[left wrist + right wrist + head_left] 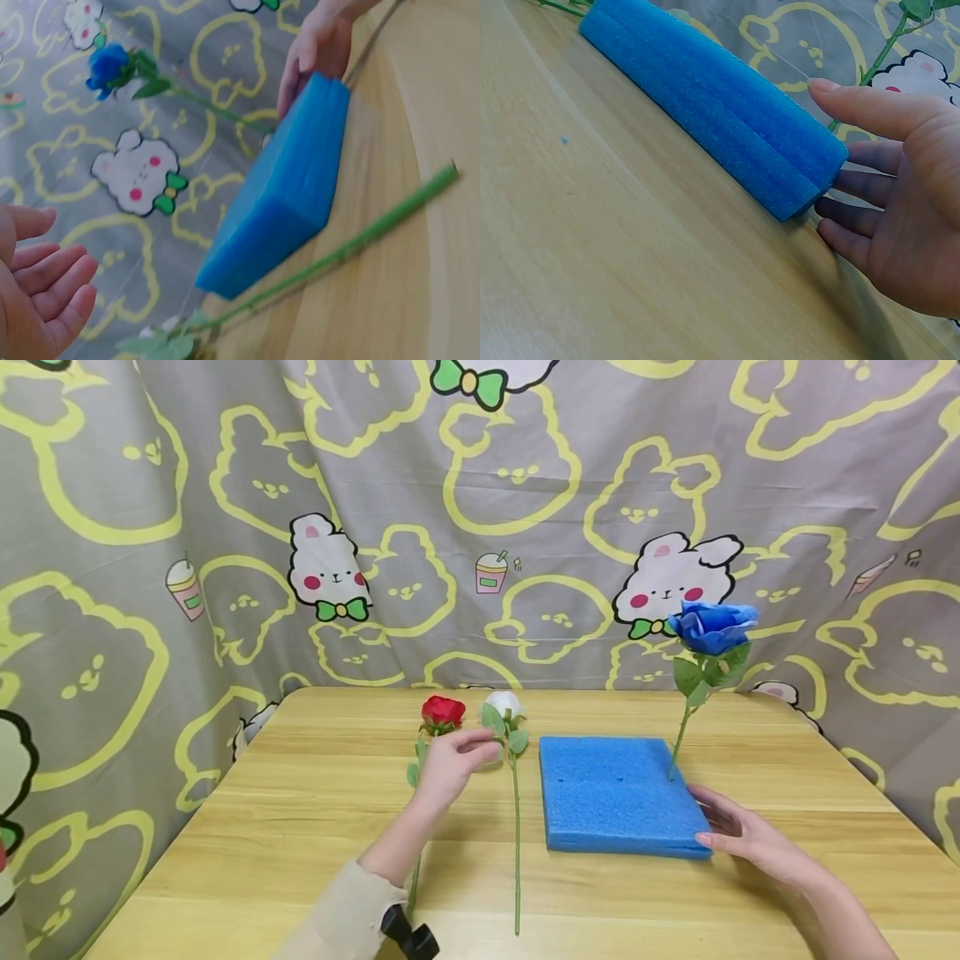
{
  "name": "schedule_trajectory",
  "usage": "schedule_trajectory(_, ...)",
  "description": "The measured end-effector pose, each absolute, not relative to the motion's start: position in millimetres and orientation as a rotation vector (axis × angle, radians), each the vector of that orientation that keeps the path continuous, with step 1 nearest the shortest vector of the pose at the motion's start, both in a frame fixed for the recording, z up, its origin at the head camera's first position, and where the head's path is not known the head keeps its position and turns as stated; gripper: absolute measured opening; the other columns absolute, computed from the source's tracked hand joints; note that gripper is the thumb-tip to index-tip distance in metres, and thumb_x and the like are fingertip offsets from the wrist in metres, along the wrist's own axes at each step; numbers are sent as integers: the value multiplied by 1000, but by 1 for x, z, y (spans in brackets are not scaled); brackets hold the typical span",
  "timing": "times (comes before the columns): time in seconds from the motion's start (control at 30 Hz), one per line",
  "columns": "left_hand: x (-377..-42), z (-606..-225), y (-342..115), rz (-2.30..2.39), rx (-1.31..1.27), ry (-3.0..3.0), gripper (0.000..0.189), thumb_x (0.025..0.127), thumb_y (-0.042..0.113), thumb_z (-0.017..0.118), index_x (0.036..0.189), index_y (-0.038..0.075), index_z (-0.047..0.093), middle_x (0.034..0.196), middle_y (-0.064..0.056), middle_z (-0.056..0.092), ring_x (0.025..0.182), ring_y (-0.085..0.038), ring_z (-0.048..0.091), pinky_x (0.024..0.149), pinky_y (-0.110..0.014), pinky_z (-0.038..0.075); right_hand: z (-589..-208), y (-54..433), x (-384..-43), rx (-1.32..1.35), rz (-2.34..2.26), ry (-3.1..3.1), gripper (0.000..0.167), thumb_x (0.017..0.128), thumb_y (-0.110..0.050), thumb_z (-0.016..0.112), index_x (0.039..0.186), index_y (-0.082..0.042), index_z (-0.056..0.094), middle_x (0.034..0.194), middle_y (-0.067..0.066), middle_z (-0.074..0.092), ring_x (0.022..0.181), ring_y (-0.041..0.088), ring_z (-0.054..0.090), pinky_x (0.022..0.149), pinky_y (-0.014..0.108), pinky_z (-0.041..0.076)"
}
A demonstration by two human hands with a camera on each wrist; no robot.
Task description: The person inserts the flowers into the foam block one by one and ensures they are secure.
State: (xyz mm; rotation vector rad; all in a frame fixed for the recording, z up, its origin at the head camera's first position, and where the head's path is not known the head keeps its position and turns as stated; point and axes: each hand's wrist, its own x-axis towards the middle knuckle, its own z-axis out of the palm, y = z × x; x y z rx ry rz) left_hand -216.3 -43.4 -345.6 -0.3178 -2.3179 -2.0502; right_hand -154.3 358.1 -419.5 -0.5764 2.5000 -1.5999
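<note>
While I watch from my distant station, I have a beige sleeve (345,906) and a black strap (408,933) nearest me, low on the wooden table (600,902). A little farther, on the right, the right hand (738,835) braces the blue foam block (615,802) at its near right corner, thumb apart from the fingers, which touch the side fairly straight; I judge that this steadies the block. Left of the block, the left hand (455,764) hangs over the flowers with its fingers relaxed, pinching nothing. Just beside its fingertips is the white rose (507,702), lying flat, stem toward me and bloom far. Left of that lies the red rose (442,712), its stem partly hidden under the left arm. The blue rose (712,627) stands in the block's right part, leaning slightly right, before the patterned curtain (405,460) at the far side.

I take the step in hand to be choosing the second flower, probably the white one. The next move, as I read it, calls for pinching its stem below the leaves, tipping it upright and pressing the bare end into the foam while the right hand holds firm.
</note>
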Motion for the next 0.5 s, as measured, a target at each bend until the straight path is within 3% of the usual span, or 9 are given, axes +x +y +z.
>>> schedule_trajectory(0.5,-198,-370,-108,-2021,-42,-2333,36,84,3,66,115,-13,57,101,-23,64,91,-32,64,78,-38,54,-420,358,-154,-578,-1596,2502,61,92,-3,52,139,16,18,127,-30,32,111,-16,37,87,8,36)
